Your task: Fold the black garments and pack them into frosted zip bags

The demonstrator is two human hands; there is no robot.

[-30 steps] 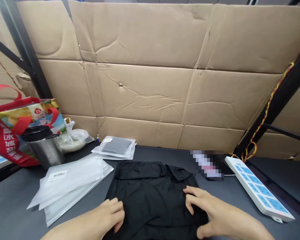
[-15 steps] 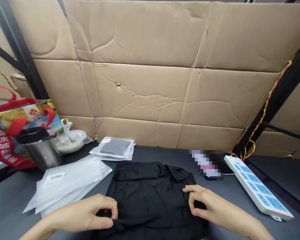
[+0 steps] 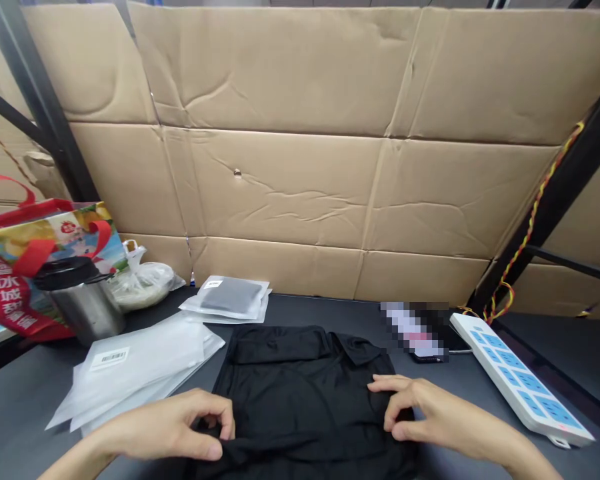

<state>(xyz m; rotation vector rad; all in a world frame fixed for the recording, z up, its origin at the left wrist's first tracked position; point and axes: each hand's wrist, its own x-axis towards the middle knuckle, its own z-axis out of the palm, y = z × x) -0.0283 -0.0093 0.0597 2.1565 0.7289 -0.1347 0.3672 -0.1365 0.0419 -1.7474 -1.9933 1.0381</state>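
Observation:
A black garment lies on the dark table in front of me, with a folded band along its far edge and a turned-down flap at its far right. Its near part is bunched in creases and runs out of the frame. At its left side my left hand is closed, thumb and curled fingers pinching the cloth near a crease. My right hand rests at the right side, its index finger reaching over the cloth while the thumb and other fingers pinch the edge.
Frosted plastic bags with a barcode label lie at left, and a packed bag sits behind the garment. A steel bottle, a clear plastic bag and a red shopping bag stand far left. Right are a phone and a power strip.
My right hand has shifted slightly to the right, at the garment's edge. My left hand and the garment are almost where they were.

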